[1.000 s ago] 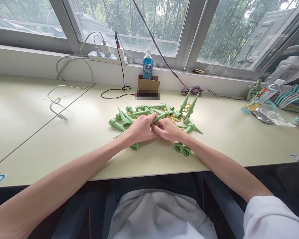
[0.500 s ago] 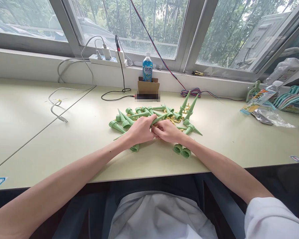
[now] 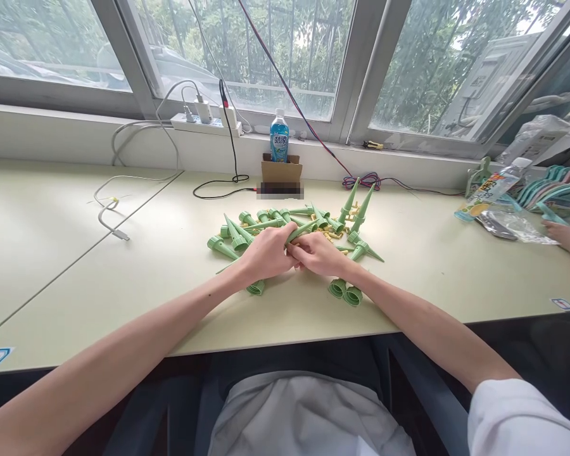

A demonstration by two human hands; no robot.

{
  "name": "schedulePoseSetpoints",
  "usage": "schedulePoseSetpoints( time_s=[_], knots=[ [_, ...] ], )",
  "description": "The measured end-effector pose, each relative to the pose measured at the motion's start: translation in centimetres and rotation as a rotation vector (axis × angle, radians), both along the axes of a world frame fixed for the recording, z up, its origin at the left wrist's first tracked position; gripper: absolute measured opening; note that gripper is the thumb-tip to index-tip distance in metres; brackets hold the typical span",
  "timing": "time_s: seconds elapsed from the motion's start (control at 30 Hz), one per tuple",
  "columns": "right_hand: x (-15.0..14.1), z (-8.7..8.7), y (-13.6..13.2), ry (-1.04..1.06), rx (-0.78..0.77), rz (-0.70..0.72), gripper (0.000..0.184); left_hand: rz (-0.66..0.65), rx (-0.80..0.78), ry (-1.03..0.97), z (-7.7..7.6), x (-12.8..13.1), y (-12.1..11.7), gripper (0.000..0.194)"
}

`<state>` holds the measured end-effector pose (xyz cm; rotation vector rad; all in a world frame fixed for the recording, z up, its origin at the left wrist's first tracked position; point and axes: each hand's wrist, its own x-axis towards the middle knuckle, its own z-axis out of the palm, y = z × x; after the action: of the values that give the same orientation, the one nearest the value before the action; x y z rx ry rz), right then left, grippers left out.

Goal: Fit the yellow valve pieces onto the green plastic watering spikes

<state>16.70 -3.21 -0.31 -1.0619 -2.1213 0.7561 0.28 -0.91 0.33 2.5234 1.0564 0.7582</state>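
My left hand (image 3: 265, 256) is closed round a green plastic cone spike (image 3: 300, 231) whose tip points up and to the right. My right hand (image 3: 319, 253) meets it at the middle, fingers curled and pinched against the same spike. Both hands rest on the pale table (image 3: 147, 278) just in front of a heap of green cone spikes (image 3: 266, 221) mixed with small yellow pieces (image 3: 335, 233). Two spikes lie with open ends toward me (image 3: 346, 291) by my right wrist. Another spike end (image 3: 255, 288) shows under my left wrist.
A cardboard box (image 3: 281, 172) with a blue-labelled bottle (image 3: 279, 135) stands behind the heap. A power strip (image 3: 204, 119) and cables (image 3: 111, 209) lie at the back left. At the right are plastic bags (image 3: 508, 221), teal hangers (image 3: 558, 187) and another person's hand (image 3: 567, 237).
My hands stay locked together on the spike. The view has tilted slightly, and another person's hand has come further into sight at the right edge.
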Motion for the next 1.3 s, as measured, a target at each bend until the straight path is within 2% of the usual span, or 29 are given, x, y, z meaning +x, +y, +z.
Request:
schedulePoseSetpoints(
  time_s=[0.33, 0.67, 0.87, 1.3],
  knots=[
    [0.63, -0.32, 0.70, 0.182, -0.225, 0.134, 0.032, -0.022, 0.014, -0.074, 0.24, -0.11, -0.18, 0.019],
    [0.96, 0.26, 0.69, 0.363, -0.456, 0.232, 0.040, -0.059, 0.002, -0.169, 0.13, -0.10, -0.37, 0.019],
    [0.99, -0.01, 0.85, 0.403, -0.488, 0.243, 0.038, -0.061, 0.008, -0.177, 0.05, -0.08, -0.31, 0.020],
    [0.92, 0.34, 0.65, 0.336, -0.500, 0.229, 0.041, -0.081, 0.008, -0.151, 0.11, -0.04, -0.39, 0.021]
  ],
)
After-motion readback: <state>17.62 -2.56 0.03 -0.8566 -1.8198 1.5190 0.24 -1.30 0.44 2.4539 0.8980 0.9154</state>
